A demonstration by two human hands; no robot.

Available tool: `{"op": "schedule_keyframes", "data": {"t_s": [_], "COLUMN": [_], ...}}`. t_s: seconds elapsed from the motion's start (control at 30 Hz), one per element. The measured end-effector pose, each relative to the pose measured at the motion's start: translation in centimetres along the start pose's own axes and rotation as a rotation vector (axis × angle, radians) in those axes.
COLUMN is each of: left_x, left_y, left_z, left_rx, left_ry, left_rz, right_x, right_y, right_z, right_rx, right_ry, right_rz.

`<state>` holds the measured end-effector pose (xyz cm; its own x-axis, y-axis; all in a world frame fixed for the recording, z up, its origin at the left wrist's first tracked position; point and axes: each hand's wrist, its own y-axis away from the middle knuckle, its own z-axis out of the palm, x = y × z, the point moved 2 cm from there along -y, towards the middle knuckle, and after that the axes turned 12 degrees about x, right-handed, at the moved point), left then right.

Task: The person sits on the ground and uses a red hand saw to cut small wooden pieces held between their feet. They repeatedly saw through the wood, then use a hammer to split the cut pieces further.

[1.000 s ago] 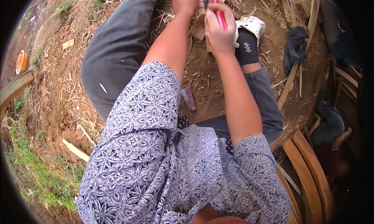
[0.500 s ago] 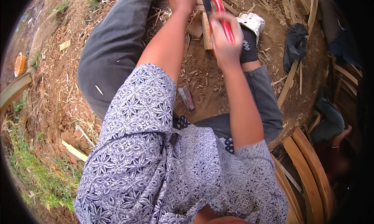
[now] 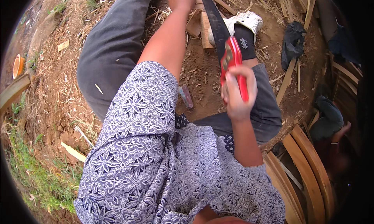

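Note:
My right hand (image 3: 240, 93) is closed around the red handle of a handsaw (image 3: 233, 55). Its dark blade slants up and left to the top edge of the head view, beside light pieces of wood. At the top, my left hand (image 3: 182, 0) is curled closed on a piece of wood (image 3: 199, 1); its fingertips are hidden. Below that, a short wooden block (image 3: 206, 31) rests on the ground between my legs, to the left of the blade. The blade's tip and where it meets the wood are out of view.
A white clog (image 3: 249, 21) is on my right foot near the blade. A small pinkish object (image 3: 186, 96) lies on the dirt. Curved wooden pieces (image 3: 306, 157) are at lower right, with another person's hand (image 3: 342, 133) beyond. A black plastic bag (image 3: 293, 43) lies right.
My right hand has drawn the saw back toward my body and slightly right, so more of the blade shows. My left hand has stayed in place on the wood.

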<state>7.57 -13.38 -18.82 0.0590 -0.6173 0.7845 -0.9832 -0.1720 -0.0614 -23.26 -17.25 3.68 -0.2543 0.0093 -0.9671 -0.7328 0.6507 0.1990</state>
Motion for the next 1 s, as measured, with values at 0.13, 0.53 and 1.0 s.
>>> {"op": "schedule_keyframes", "data": {"t_s": [0.13,0.53,1.0], "left_x": [-0.4,1.0,-0.8], "left_y": [-0.3,0.4,-0.5], "left_z": [0.8,-1.2,0.4], "left_rx": [0.022,0.005,0.024], "left_ry": [-0.012,0.027,-0.034], "left_rz": [0.039,0.017,0.039], "right_x": [-0.6,4.7,0.6], "right_y": [1.0,-16.7,-2.5], "right_z": [-0.7,11.3,1.4], "right_rx": [0.004,0.017,-0.001], "right_ry": [-0.015,-0.126,0.138], "right_rz": [0.024,-0.321,-0.18]}}
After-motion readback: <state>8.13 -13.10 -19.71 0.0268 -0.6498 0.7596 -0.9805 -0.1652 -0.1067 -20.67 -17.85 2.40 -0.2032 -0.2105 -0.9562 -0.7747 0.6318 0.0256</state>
